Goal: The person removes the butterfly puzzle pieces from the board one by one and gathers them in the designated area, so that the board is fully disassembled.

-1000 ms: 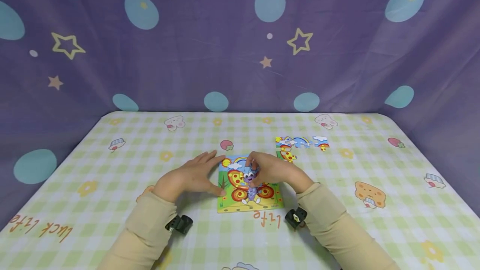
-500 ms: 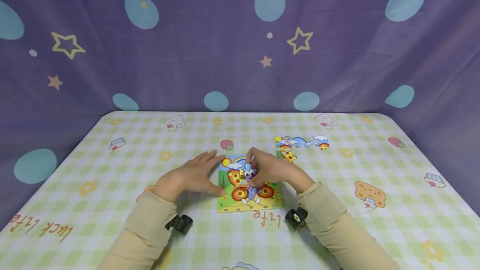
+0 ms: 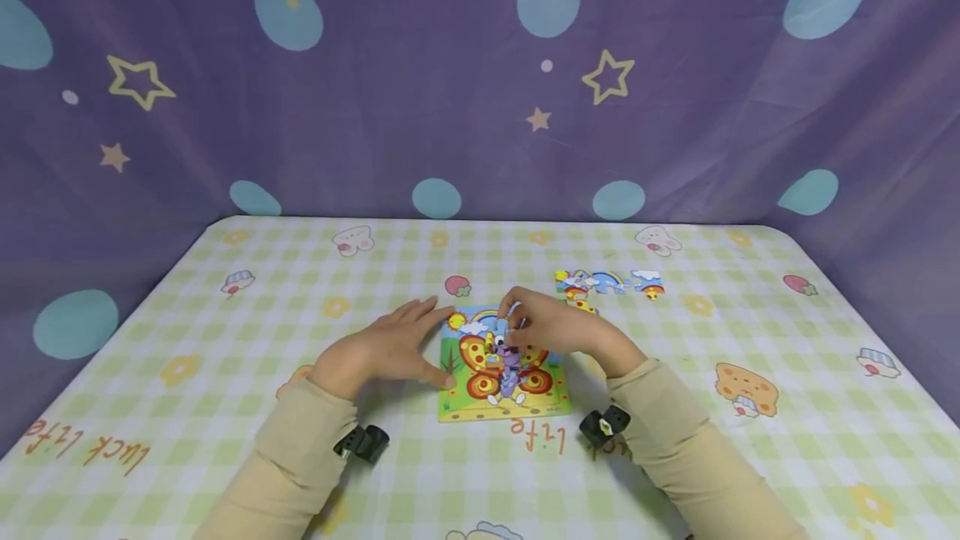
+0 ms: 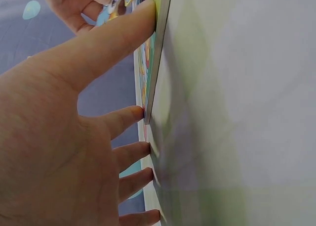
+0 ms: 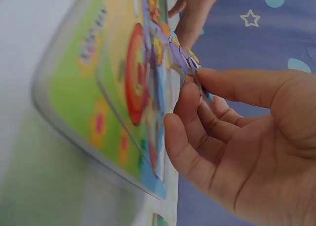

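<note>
A colourful butterfly jigsaw board (image 3: pixel 480 390) lies on the table in the head view. My left hand (image 3: pixel 386 352) is at its left side with fingers spread. In the left wrist view the thumb (image 4: pixel 108 43) presses on the board's edge and the index fingertip (image 4: pixel 136 112) touches its corner. Above the board, my right hand (image 3: pixel 558 325) pinches a purple and blue puzzle piece (image 5: pixel 180 55) between thumb and fingers. The piece is tilted over the butterfly's face and shows the character's eyes; the fingers hide part of it.
Beyond the right hand several loose puzzle pieces (image 3: pixel 611 282) lie on the checked tablecloth (image 3: pixel 247 348). One more piece (image 3: pixel 581 305) is partly behind that hand. A purple patterned curtain (image 3: pixel 420 90) hangs behind the table.
My right hand has risen slightly off the board, and the puzzle piece it pinches is now tilted up. The left hand stays at the board's edge. The head view has shifted a little.
</note>
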`<state>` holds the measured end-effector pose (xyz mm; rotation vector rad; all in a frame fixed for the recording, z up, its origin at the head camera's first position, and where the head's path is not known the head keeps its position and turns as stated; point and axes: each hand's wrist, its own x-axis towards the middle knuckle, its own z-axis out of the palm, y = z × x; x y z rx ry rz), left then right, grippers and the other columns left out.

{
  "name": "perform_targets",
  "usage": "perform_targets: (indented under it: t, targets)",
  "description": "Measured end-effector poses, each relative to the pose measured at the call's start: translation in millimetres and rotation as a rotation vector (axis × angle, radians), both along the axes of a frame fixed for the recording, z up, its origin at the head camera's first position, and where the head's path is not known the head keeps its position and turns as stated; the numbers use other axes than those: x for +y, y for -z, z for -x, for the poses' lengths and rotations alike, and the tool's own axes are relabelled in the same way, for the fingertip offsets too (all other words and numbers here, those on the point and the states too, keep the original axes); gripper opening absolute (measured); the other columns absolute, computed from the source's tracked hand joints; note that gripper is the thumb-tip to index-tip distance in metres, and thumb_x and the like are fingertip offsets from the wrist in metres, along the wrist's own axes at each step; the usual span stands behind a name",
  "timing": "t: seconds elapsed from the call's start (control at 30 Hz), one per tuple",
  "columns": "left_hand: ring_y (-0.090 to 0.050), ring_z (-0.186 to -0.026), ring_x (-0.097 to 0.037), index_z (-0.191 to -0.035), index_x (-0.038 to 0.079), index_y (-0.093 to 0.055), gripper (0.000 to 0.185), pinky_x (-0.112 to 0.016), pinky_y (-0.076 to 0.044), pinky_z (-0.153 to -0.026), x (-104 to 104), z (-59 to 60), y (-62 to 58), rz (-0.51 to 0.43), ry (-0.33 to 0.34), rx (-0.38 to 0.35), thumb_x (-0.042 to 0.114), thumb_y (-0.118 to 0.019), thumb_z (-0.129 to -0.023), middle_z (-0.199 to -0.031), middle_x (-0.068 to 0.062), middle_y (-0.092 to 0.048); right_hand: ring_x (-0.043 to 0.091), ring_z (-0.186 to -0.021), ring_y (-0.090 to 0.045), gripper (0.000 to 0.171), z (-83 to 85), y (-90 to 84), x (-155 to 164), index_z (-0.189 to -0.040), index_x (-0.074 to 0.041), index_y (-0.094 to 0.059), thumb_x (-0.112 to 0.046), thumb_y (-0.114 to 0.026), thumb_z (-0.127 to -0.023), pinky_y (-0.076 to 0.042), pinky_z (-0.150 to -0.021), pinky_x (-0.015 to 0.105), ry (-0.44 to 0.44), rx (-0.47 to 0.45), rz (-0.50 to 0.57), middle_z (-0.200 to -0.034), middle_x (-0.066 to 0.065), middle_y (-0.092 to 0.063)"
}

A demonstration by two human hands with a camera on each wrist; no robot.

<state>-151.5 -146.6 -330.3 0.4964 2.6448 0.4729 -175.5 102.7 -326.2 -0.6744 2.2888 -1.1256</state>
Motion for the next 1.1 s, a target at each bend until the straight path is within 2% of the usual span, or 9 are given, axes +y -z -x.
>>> perform_targets:
  t: [0.13, 0.3, 0.43, 0.6, 0.83, 1.1]
  targets:
    - [-0.006, -0.150, -0.037, -0.159, 0.017, -0.024, 0.105, -0.058, -0.010, -0.119, -1, 1.4, -0.3, 0.012, -0.005, -0.005, 0.051, -0.080, -0.076, -0.165, -0.013, -0.010, 0.021, -0.073, -0.062, 0.024, 4.1, -5.3, 6, -0.121, 0.004, -0.054, -0.002, -0.058, -0.098, -0.048, -0.062, 0.030, -0.014, 0.036, 0.021, -0.091, 0.011, -0.064]
    - [-0.005, -0.150, -0.037, -0.159, 0.016, -0.024, 0.106, -0.059, -0.010, -0.119, 0, 1.8, -3.0, 0.005, 0.000, -0.004, 0.052, -0.080, -0.076, -0.165, -0.014, -0.009, 0.021, -0.075, -0.062, 0.025, 8.0, -13.2, 16, -0.122, -0.001, -0.062, -0.004, -0.057, -0.098, -0.051, -0.066, 0.031, -0.016, 0.079, -0.008, -0.090, 0.009, -0.063]
    - [-0.008, -0.149, -0.040, -0.158, 0.015, -0.025, 0.105, -0.060, -0.011, -0.118, 0, 1.5, -4.3, -0.005, 0.014, 0.010, 0.052, -0.080, -0.076, -0.164, -0.017, -0.011, 0.025, -0.075, -0.058, 0.025, 10.4, -17.9, 24, -0.123, -0.002, -0.063, -0.005, -0.056, -0.099, -0.048, -0.066, 0.033, -0.024, 0.091, -0.012, -0.090, 0.009, -0.063]
    - [-0.009, -0.149, -0.041, -0.158, 0.014, -0.026, 0.105, -0.061, -0.012, -0.118, 0, 1.4, -2.5, -0.009, 0.019, 0.016, 0.051, -0.080, -0.076, -0.164, -0.017, -0.012, 0.029, -0.078, -0.061, 0.029, 13.6, -21.1, 34, -0.127, 0.002, -0.060, -0.002, -0.055, -0.099, -0.053, -0.072, 0.040, -0.012, 0.101, 0.003, -0.091, 0.010, -0.065]
    - [-0.008, -0.149, -0.040, -0.158, 0.015, -0.026, 0.104, -0.061, -0.011, -0.118, 0, 0.0, -2.4, -0.009, 0.007, 0.001, 0.051, -0.080, -0.076, -0.164, -0.016, -0.012, 0.032, -0.071, -0.058, 0.027, 19.4, -19.9, 47, -0.124, 0.003, -0.060, 0.000, -0.055, -0.097, -0.049, -0.060, 0.036, 0.016, 0.119, 0.005, -0.085, 0.010, -0.064]
    - [-0.007, -0.150, -0.039, -0.158, 0.015, -0.025, 0.105, -0.061, -0.011, -0.118, 0, 0.7, -0.9, -0.012, 0.004, -0.006, 0.052, -0.080, -0.077, -0.165, -0.015, -0.011, 0.030, -0.071, -0.058, 0.028, 22.8, -20.9, 62, -0.122, 0.007, -0.060, 0.004, -0.052, -0.095, -0.049, -0.061, 0.034, 0.026, 0.116, 0.035, -0.077, 0.014, -0.061]
